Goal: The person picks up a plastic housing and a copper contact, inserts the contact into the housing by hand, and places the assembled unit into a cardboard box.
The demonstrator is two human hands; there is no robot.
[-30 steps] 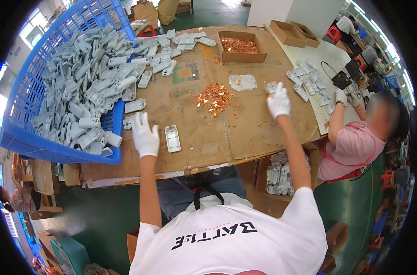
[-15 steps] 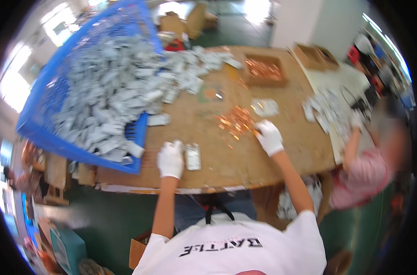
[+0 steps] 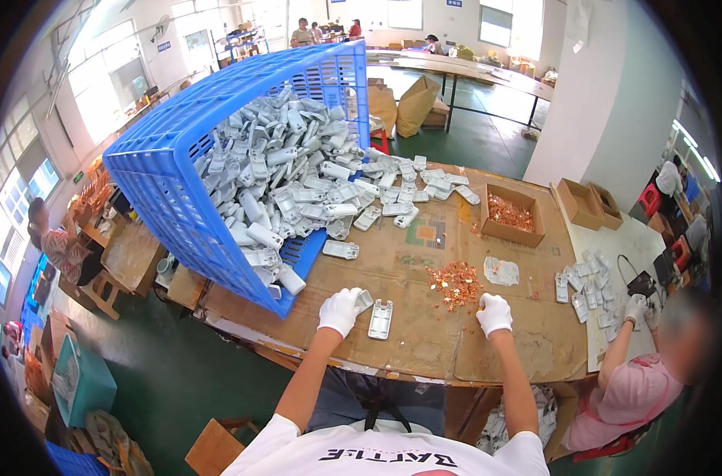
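My left hand [image 3: 339,312], in a white glove, is closed on a small grey plastic casing [image 3: 365,301] whose end sticks out past the fingers. Just right of it an open light-grey plastic shell [image 3: 381,320] lies flat, its hollow side up. A loose pile of small copper-coloured metal pieces [image 3: 454,285] is spread farther right. Beside that pile, my gloved right hand [image 3: 495,315] has its fingers pinched together; anything between them is too small to make out. A clear plastic piece [image 3: 501,271] lies beyond this hand.
A tipped blue crate [image 3: 151,170] spills many grey casings [image 3: 297,186] onto the cardboard-covered table [image 3: 424,357]. A cardboard box [image 3: 513,218] holds more copper pieces. On the right, a co-worker in pink [image 3: 626,389] sits by more casings [image 3: 587,282].
The view has tilted up, showing more of the room. A grey casing now shows in my left hand beside the shell. My right hand stays pinched, near the pile's right side.
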